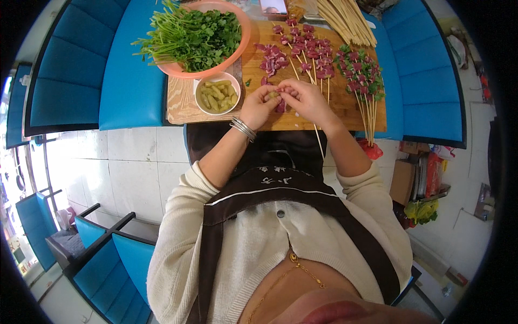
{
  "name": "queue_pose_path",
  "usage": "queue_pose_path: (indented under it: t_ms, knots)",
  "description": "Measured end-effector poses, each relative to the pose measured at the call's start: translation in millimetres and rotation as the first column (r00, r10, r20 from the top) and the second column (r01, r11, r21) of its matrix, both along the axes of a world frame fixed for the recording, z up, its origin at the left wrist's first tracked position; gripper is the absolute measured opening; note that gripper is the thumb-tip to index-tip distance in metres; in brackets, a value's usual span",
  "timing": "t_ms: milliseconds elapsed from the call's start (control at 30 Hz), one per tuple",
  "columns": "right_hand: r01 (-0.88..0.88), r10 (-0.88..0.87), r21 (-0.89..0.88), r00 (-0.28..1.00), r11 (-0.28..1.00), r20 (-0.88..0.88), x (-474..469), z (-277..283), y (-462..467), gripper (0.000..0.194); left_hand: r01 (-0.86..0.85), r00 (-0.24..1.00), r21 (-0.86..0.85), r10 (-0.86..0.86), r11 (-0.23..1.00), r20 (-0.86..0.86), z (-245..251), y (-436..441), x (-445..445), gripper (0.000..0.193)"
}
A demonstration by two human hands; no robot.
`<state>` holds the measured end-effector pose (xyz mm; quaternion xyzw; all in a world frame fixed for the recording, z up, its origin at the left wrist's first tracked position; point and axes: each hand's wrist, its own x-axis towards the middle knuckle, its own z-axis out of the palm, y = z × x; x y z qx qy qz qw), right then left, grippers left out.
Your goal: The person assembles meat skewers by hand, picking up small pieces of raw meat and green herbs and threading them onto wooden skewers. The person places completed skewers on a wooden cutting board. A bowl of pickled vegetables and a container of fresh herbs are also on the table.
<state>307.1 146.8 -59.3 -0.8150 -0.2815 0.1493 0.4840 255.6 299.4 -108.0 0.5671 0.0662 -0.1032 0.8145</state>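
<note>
Over the near part of a wooden cutting board [340,117], my left hand [259,106] holds a green pickled pepper with a bit of red meat at the fingertips. My right hand [304,97] meets it there, its fingers on the same meat; a bamboo skewer [319,141] extends below it past the board's edge. Just beyond my hands lies a heap of raw meat slices [272,58]. Several meat skewers [309,46] rest further right, and skewers with meat and cilantro [359,73] lie at the right. A white bowl of pickled peppers [218,97] stands left of my left hand.
A pink basin [245,36] heaped with cilantro [198,38] stands at the back left. Bare bamboo skewers [348,20] lie at the back right, near a phone [273,7]. Blue padded seats [129,81] flank the table. A red plastic bag [370,150] hangs below the right edge.
</note>
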Motion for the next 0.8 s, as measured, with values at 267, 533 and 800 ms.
queue_pose_path:
  t_ms: [267, 533, 800]
  knots:
    - [0.056, -0.019, -0.111, 0.951, 0.992, 0.309, -5, 7, 2, 0.018, -0.036, 0.997, -0.054, 0.032, 0.998, -0.066, 15, 2, 0, 0.025]
    - [0.09, -0.063, -0.096, 0.964, 0.991, 0.257, -8, 10, 5, 0.013, -0.078, 0.997, -0.116, 0.075, 0.99, -0.031, 11, 3, 1, 0.019]
    - [0.083, -0.055, -0.081, 0.952, 0.993, 0.302, -7, 10, 5, 0.014, -0.131, 0.991, -0.181, 0.135, 0.975, 0.009, 12, 3, 1, 0.019]
